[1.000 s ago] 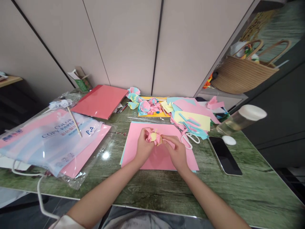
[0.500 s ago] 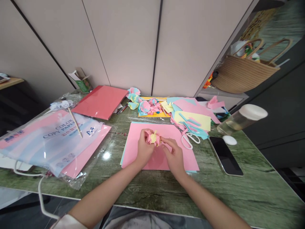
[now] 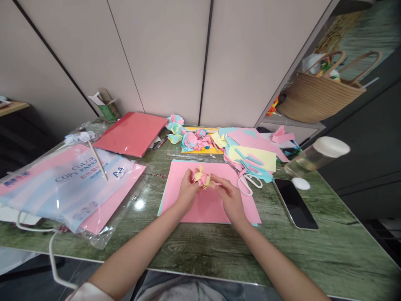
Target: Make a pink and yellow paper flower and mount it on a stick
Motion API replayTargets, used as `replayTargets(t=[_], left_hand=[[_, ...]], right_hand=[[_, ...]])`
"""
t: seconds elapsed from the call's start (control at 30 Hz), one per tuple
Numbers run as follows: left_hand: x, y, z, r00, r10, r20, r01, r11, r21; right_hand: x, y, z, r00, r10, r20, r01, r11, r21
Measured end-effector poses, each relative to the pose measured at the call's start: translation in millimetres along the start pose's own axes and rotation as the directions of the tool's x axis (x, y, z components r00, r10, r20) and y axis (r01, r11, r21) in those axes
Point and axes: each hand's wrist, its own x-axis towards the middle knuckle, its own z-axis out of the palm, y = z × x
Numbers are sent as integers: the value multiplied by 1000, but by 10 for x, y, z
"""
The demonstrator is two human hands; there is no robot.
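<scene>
Over the near-flat stack of coloured paper with a pink top sheet [image 3: 206, 211], a small folded pink-and-yellow paper flower [image 3: 200, 178] sits between two bare hands. It lies against the fingers of the left hand [image 3: 187, 194], the nearer one, which grasp it from the left side. The right hand [image 3: 231, 200] is to its right, fingertips at a yellow flap on the right edge; whether they pinch it or only touch, I cannot tell. Roughly round, the flower shows no clear long axis; one yellow tip points to the far side, and pointed pink folds crowd around it.
</scene>
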Motion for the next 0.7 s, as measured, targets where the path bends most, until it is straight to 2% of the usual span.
replayTargets(t=[0.2,0.5,0.6,0.7], left_hand=[[-14,19,48,996,89,-26,-86,990,111],[-54,-31,77,968,211,-137,-186,967,176],[-43,-17,58,976,184,-118,-162,971,175],[-29,45,40,995,99,-21,-94,983,159]], right_hand=[[-62,-5,55,998,-66,-22,64,995,-83],[-194,27,197,984,-171,-47,156,963,-221],[-188,7,187,980,-196,-24,182,942,-281],[-115,-36,101,983,-181,-22,169,946,-275]])
